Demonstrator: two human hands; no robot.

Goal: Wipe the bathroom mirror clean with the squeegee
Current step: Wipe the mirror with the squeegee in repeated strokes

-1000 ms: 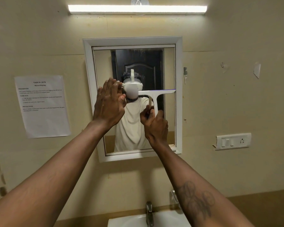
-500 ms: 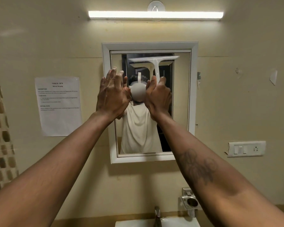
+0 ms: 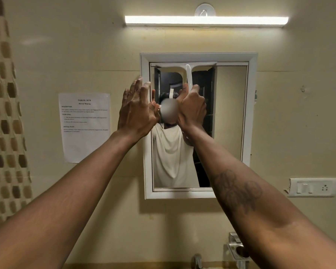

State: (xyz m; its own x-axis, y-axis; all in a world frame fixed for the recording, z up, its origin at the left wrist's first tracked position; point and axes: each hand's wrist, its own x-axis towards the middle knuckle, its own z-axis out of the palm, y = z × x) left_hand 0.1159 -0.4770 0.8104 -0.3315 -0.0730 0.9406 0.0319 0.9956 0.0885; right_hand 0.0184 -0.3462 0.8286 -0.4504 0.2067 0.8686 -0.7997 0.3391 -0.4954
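A white-framed mirror hangs on the beige wall ahead. My right hand grips the handle of a white squeegee, whose blade lies flat along the top edge of the glass, towards its left half. My left hand is raised with fingers spread, its fingertips over the mirror's left frame, holding nothing. The glass reflects a person in a pale shirt.
A printed task sheet is taped to the wall left of the mirror. A tube light glows above. A switch plate sits at the right. Below are a tap and a metal holder. Patterned tiles cover the left wall.
The squeegee went from mid-glass at the right up to the top edge and shifted leftward. My left hand slid left onto the frame. The view tilted upward.
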